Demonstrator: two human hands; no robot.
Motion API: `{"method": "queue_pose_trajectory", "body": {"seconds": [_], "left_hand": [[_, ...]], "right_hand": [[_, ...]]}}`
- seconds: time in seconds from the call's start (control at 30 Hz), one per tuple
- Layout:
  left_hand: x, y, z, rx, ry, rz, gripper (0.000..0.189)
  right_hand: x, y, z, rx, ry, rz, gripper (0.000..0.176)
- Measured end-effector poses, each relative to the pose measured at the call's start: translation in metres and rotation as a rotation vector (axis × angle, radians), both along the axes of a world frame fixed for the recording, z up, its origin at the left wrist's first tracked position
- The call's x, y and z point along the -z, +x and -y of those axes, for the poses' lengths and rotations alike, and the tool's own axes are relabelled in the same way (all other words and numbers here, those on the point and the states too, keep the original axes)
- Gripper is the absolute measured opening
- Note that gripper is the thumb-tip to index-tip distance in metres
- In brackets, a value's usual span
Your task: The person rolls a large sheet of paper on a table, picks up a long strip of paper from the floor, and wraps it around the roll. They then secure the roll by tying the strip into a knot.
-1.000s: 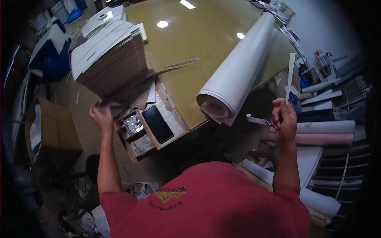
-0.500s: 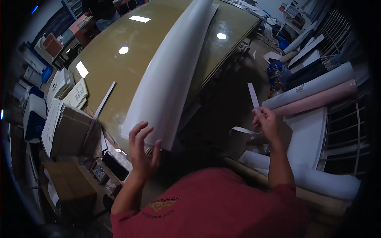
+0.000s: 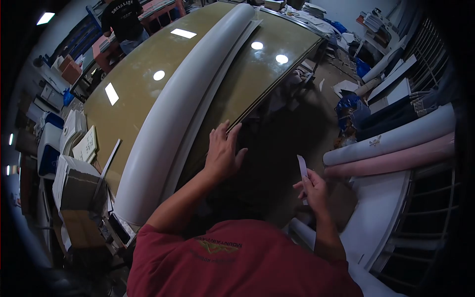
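Left hand (image 3: pixel 222 154) has moved from the white roll (image 3: pixel 180 101) to the edge of the table (image 3: pixel 255 74), fingers spread; right hand (image 3: pixel 315 190) pinches a strip (image 3: pixel 301 164). Roll lies on the table, left of both hands, long axis pointing away; left hand nearer.

Workshop with worktable (image 3: pixel 143 94), material rolls (image 3: pixel 391 141)
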State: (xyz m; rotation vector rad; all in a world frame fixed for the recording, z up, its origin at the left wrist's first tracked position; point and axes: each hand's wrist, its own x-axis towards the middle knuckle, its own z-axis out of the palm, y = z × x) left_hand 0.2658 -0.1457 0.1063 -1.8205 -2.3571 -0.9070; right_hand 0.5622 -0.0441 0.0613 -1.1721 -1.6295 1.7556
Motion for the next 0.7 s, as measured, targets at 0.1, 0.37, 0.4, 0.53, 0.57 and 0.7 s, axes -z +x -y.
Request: {"method": "queue_pose_trajectory", "body": {"seconds": [0.1, 0.37, 0.4, 0.53, 0.57, 0.7], "left_hand": [[0.005, -0.037, -0.065, -0.092, -0.003, -0.11, 0.072], [0.04, -0.184, -0.28, -0.279, 0.052, -0.288, 0.077], [0.051, -0.205, -0.313, -0.307, -0.024, -0.417, 0.072], [0.099, -0.265, -0.413, -0.326, -0.21, -0.645, 0.059], [0.102, -0.275, -0.429, -0.32, -0.21, -0.652, 0.059], [0.096, -0.304, -0.472, -0.274, -0.479, -0.798, 0.056]], "right_hand": [[-0.004, -0.021, -0.035, -0.017, 0.007, -0.009, 0.036], [-0.006, -0.084, -0.178, 0.061, 0.005, 0.085, 0.037], [-0.012, -0.096, -0.198, 0.059, 0.023, 0.091, 0.037], [-0.026, -0.134, -0.271, 0.032, -0.02, 0.154, 0.037], [-0.026, -0.143, -0.286, 0.014, -0.024, 0.149, 0.037], [-0.022, -0.183, -0.355, -0.034, -0.025, 0.112, 0.036]]}}
